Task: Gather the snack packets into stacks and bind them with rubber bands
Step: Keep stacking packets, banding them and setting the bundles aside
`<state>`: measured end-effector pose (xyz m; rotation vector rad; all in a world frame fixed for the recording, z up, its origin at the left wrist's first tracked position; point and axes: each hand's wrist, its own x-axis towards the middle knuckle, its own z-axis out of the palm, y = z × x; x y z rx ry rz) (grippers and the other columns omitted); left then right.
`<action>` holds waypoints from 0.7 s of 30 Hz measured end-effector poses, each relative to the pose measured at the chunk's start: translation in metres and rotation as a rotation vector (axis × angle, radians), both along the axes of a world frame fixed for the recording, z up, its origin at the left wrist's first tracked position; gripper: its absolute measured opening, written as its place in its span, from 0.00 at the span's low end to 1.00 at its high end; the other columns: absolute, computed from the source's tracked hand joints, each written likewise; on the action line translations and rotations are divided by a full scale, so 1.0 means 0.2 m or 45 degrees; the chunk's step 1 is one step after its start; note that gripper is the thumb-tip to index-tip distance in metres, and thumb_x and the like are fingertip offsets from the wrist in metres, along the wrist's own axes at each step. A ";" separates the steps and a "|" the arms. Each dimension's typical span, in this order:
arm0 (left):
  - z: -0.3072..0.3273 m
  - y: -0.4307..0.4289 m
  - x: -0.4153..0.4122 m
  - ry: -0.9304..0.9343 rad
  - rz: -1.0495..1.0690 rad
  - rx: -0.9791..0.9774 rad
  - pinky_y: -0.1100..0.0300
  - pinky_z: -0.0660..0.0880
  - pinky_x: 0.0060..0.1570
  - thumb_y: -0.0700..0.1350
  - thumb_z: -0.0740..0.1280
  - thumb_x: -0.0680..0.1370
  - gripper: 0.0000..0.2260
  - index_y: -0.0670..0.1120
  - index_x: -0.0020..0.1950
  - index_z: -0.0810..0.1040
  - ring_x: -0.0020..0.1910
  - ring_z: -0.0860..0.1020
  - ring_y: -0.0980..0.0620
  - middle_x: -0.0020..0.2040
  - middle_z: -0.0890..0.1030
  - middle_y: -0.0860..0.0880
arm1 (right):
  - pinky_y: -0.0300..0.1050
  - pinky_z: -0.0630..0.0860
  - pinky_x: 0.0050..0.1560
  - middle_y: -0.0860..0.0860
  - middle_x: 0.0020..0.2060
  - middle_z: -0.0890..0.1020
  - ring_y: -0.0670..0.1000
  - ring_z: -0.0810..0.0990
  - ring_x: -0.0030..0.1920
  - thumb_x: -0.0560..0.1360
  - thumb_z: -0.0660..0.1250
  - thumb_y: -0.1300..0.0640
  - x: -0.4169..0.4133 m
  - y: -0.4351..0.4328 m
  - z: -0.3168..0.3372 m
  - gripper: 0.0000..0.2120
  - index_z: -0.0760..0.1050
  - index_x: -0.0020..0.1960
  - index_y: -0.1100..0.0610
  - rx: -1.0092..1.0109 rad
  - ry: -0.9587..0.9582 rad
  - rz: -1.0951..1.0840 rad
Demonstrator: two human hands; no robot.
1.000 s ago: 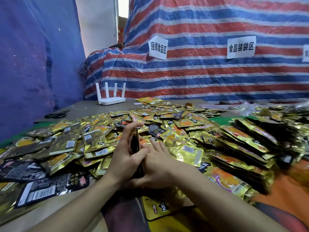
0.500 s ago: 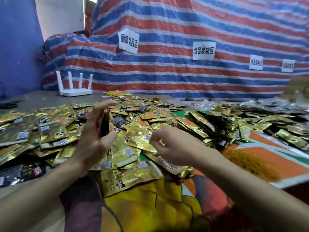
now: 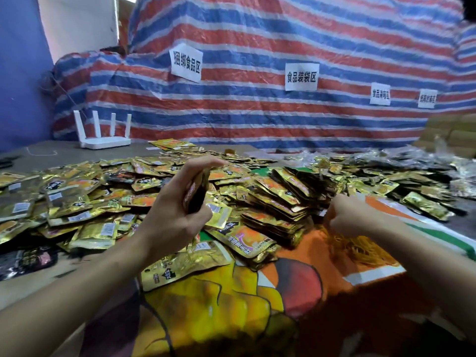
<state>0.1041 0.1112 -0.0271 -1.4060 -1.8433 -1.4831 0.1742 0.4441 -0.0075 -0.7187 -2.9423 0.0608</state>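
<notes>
Snack packets [image 3: 77,202] spread in a gold heap across the table [image 3: 51,153]. Small stack of packets [image 3: 197,191] clamped edge-on in the left hand [image 3: 175,210], faces unreadable, lower end hidden behind the palm. Right hand [image 3: 353,215] curled into a loose fist over the pile of orange rubber bands [image 3: 360,248]; fingertips turned away, so any band pinched there impossible to tell. Leaning rows of packets [image 3: 278,202] between both hands. White router [image 3: 103,132] at the far left edge.

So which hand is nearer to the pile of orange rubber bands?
Right. The right hand is directly at the far edge of the rubber bands; the left hand holds a stack of packets off to the left.
</notes>
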 end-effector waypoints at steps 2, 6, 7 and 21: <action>-0.01 0.00 0.00 -0.057 0.021 0.015 0.41 0.69 0.26 0.31 0.65 0.70 0.34 0.64 0.66 0.71 0.33 0.67 0.33 0.42 0.68 0.37 | 0.46 0.79 0.48 0.52 0.37 0.79 0.54 0.80 0.40 0.71 0.69 0.63 -0.02 0.02 -0.06 0.05 0.81 0.46 0.56 0.012 -0.016 0.019; -0.03 0.00 -0.02 -0.122 0.058 0.039 0.41 0.70 0.29 0.32 0.65 0.71 0.33 0.64 0.66 0.71 0.35 0.69 0.37 0.44 0.69 0.41 | 0.42 0.70 0.33 0.51 0.36 0.76 0.55 0.79 0.40 0.73 0.70 0.59 -0.05 0.02 -0.11 0.06 0.73 0.42 0.54 0.077 -0.006 0.012; -0.04 0.00 -0.03 -0.135 0.059 0.049 0.42 0.70 0.29 0.32 0.65 0.71 0.32 0.64 0.66 0.71 0.35 0.69 0.39 0.45 0.70 0.43 | 0.41 0.69 0.32 0.50 0.36 0.76 0.54 0.78 0.39 0.74 0.70 0.58 -0.05 0.02 -0.11 0.08 0.71 0.41 0.53 0.107 -0.002 0.000; -0.07 -0.07 -0.06 -0.196 0.116 0.074 0.35 0.74 0.37 0.34 0.65 0.70 0.31 0.62 0.67 0.71 0.38 0.70 0.33 0.45 0.72 0.41 | 0.39 0.60 0.27 0.52 0.23 0.65 0.51 0.63 0.24 0.76 0.64 0.64 -0.03 0.08 0.01 0.18 0.70 0.27 0.58 -0.365 0.322 -0.088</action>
